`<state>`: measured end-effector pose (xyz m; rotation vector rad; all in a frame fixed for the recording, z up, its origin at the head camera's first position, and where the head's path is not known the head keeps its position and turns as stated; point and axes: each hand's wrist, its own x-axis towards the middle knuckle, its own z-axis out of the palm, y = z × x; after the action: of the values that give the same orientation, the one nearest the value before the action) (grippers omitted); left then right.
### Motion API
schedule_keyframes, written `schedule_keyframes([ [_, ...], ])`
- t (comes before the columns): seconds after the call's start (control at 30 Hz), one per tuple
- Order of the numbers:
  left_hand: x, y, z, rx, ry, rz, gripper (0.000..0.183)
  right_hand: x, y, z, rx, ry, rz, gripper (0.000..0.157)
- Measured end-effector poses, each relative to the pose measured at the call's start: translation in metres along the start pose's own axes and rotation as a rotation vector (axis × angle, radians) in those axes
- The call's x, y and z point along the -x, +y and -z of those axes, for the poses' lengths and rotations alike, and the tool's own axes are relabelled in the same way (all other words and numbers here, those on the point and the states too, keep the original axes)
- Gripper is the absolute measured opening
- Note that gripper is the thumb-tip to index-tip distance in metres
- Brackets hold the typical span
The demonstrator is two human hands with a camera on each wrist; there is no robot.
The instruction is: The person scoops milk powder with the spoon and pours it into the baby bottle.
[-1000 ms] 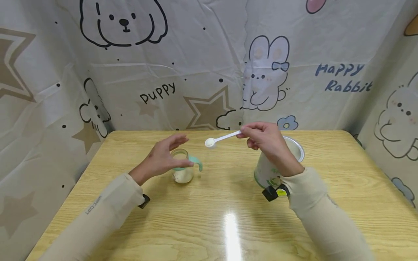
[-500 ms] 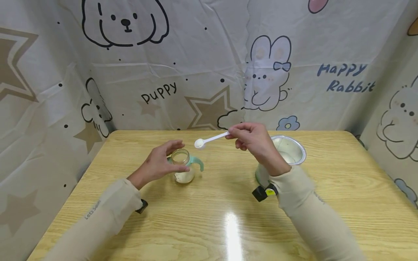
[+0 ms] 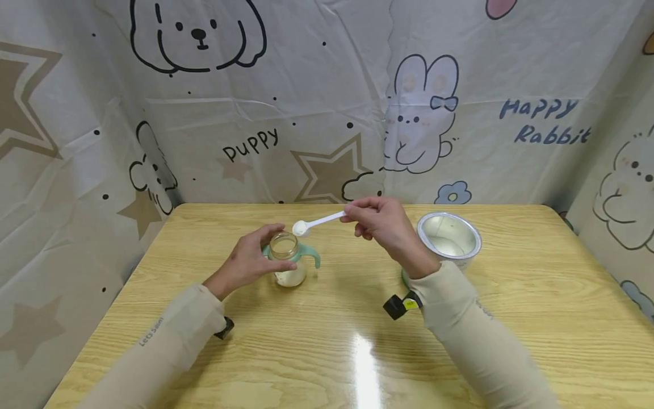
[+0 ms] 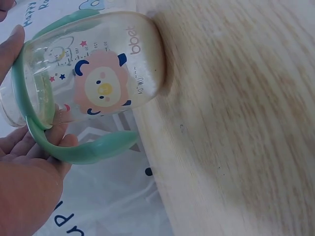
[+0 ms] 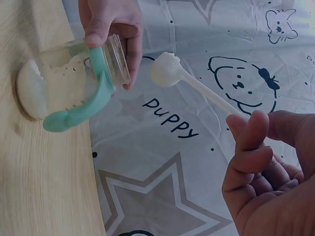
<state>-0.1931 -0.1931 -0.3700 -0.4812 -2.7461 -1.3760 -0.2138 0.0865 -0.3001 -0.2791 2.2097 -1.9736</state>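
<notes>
A clear baby bottle [image 3: 290, 276] with a green two-handled collar stands uncapped on the table, pale powder at its bottom. My left hand [image 3: 247, 261] holds it around the neck, thumb on the green collar [image 5: 99, 61] in the right wrist view. Bear-like print and measuring marks show on the bottle's side [image 4: 101, 88] in the left wrist view. My right hand [image 3: 380, 224] pinches the end of a white measuring scoop's handle. The scoop's bowl [image 5: 165, 71], heaped with pale powder, is level and just above and beside the open bottle mouth [image 3: 284, 244].
Behind my right forearm stands an open can [image 3: 477, 241] with a silver rim, its lower part mostly hidden by the sleeve. The wooden table [image 3: 306, 352] ends at a hanging printed cloth [image 3: 317, 102] at the back and sides.
My right hand has carried the filled scoop leftward from near the can to the bottle mouth. My left hand has moved from loosely around the bottle to gripping its neck.
</notes>
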Motion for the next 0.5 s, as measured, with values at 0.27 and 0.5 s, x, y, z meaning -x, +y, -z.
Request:
schedule_keyframes([
  [0.27, 0.000, -0.001, 0.000, 0.027, 0.000, 0.004, 0.080, -0.002, 0.003, -0.009, 0.012, -0.011, 0.014, 0.028],
  [0.5, 0.000, -0.002, 0.001, 0.048, -0.008, 0.016, 0.076, -0.005, 0.006, -0.018, -0.002, -0.038, 0.036, 0.026],
])
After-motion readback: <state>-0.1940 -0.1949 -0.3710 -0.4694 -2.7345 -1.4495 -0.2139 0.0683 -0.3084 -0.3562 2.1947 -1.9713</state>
